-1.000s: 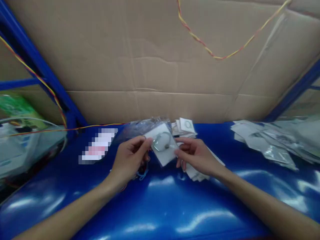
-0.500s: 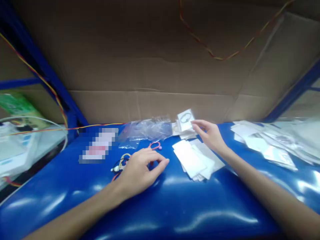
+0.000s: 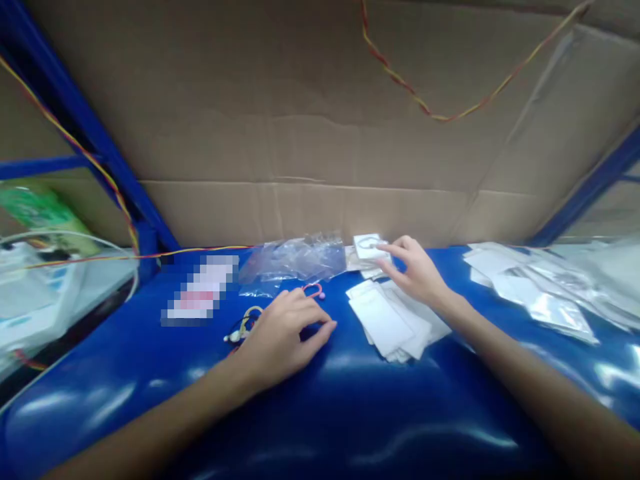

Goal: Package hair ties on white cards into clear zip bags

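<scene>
My left hand (image 3: 285, 330) rests low over the blue surface (image 3: 320, 420), thumb and index tips together and nothing visible between them; its other fingers are partly hidden. Beside it lie a yellow looped band (image 3: 249, 320) and a red band (image 3: 313, 289) with a pinkish bead, both partly covered by the hand. My right hand (image 3: 415, 270) has thumb and index apart, the index fingertip on a white card with a dark looped band (image 3: 367, 243). This card sits on a small pile at the back. White cards (image 3: 383, 320) lie fanned out just below the right hand.
Clear plastic bags (image 3: 295, 260) lie by the cardboard wall (image 3: 300, 147). A blurred-out pink and white item (image 3: 200, 290) is at left. More white cards and bags (image 3: 530, 283) spread at right. Twisted red-yellow wire (image 3: 440, 119) hangs above; blue frame posts (image 3: 100, 133) flank the sides.
My right hand has lowered the card with the dark band onto the pile, and its fingers have spread from their grip. My left hand has hardly moved.
</scene>
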`<action>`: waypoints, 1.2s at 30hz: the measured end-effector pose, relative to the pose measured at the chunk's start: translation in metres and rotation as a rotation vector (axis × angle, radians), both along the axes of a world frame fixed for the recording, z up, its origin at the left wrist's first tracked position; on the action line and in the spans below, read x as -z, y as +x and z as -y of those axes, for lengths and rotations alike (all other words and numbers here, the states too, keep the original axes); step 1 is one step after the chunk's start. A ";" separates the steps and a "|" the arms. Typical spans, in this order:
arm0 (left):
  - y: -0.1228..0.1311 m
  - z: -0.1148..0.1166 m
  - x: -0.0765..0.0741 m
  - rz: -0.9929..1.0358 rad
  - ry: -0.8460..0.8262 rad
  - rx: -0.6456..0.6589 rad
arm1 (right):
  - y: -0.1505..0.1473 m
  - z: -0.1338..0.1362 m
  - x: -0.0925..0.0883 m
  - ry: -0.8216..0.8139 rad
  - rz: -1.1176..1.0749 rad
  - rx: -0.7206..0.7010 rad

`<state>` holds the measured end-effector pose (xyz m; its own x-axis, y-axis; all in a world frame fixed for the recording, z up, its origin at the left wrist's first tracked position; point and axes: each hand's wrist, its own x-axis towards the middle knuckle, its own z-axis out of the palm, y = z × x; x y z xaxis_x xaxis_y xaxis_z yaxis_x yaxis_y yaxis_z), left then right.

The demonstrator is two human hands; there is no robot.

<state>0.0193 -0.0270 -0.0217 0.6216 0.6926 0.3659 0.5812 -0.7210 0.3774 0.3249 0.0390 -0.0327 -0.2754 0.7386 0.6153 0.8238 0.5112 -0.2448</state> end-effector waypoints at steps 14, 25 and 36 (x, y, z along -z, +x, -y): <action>0.000 0.000 0.002 -0.018 -0.014 0.007 | -0.053 0.022 -0.003 -0.125 0.429 -0.205; 0.005 0.003 -0.012 0.656 -0.515 -0.253 | -0.047 0.045 -0.015 0.115 0.183 -0.390; -0.001 -0.010 -0.020 1.090 -0.952 -0.277 | -0.064 0.091 -0.031 0.163 0.011 -0.485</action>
<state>0.0180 -0.0165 -0.0012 0.1543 0.9834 -0.0954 -0.2195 0.1283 0.9671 0.2605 -0.0515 -0.0021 -0.5699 0.4186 0.7071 0.4845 0.8662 -0.1222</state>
